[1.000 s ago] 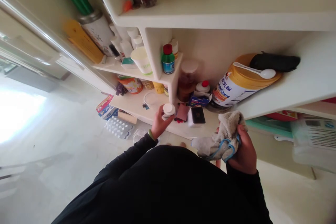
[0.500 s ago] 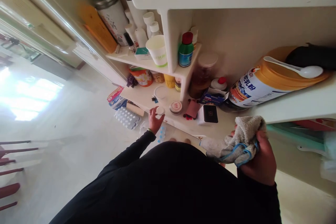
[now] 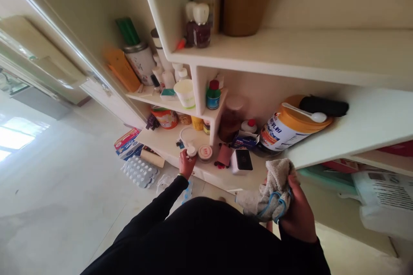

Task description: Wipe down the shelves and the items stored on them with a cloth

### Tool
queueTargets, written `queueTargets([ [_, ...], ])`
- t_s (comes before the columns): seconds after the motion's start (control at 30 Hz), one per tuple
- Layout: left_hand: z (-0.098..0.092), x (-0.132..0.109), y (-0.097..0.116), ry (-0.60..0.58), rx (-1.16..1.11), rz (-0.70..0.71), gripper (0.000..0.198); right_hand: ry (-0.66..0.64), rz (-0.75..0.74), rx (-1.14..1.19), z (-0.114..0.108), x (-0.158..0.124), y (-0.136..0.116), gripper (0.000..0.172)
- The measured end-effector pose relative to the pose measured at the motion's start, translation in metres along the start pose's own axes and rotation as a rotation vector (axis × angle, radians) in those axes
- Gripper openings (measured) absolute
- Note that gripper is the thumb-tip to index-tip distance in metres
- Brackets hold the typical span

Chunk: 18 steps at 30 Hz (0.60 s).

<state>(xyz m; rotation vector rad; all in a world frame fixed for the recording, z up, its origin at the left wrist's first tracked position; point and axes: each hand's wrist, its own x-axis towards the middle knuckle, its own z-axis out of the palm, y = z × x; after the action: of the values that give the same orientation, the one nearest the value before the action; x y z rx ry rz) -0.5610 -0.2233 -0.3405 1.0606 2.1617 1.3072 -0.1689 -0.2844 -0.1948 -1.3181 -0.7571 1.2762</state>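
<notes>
At the edge of the low shelf, my left hand (image 3: 186,164) pinches a small white round container (image 3: 191,151) between thumb and fingers. Just right of it lies a round tin with a pink-printed lid (image 3: 205,153). Behind it is a coil of white cable (image 3: 187,135). My right hand (image 3: 300,212) grips a bunched grey rag (image 3: 274,187) with blue edging, held in front of the shelf. A white box with a black top (image 3: 241,162) and a pink packet (image 3: 225,154) sit between the two hands.
A large tub with an orange lid (image 3: 290,124) and white spoon leans at the right. A paper cup (image 3: 185,93) and a green bottle with a red cap (image 3: 213,94) stand on the small shelf. Egg-tray-like plastic packaging (image 3: 140,172) lies on the floor at left.
My view has tilted up, showing more of the upper shelf. My left hand has brought the white container closer to the shelf and the round tin. The rag stays in my right hand.
</notes>
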Motion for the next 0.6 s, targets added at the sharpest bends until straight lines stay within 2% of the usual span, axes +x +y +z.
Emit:
queueTargets([
  [0.07,0.002,0.002,0.004,0.016,-0.006,0.002,0.053,0.045,-0.092,-0.085,-0.001,0.003,0.003,0.062],
  [0.17,-0.002,-0.001,0.007,0.046,-0.014,0.014,0.059,0.008,-0.181,-0.197,-0.001,0.007,0.009,0.065],
  [0.3,-0.025,-0.009,0.007,0.143,-0.034,0.056,0.059,-0.017,-0.324,-0.419,-0.002,0.011,0.014,0.068],
  [0.37,-0.041,-0.011,0.017,0.218,-0.06,0.161,0.055,-0.034,-0.355,-0.507,-0.004,0.015,0.016,0.071],
  [0.43,-0.06,-0.01,0.047,0.288,-0.093,0.334,0.046,-0.039,-0.37,-0.538,-0.005,0.02,0.019,0.071],
  [0.47,-0.069,-0.008,0.069,0.318,-0.113,0.434,0.039,-0.038,-0.376,-0.537,-0.004,0.023,0.02,0.071],
  [0.53,-0.086,-0.001,0.128,0.357,-0.166,0.636,0.026,-0.04,-0.382,-0.52,0.001,0.028,0.021,0.071],
  [0.6,-0.102,0.011,0.196,0.334,-0.189,0.854,0.02,-0.052,-0.377,-0.5,0.01,0.032,0.019,0.071],
])
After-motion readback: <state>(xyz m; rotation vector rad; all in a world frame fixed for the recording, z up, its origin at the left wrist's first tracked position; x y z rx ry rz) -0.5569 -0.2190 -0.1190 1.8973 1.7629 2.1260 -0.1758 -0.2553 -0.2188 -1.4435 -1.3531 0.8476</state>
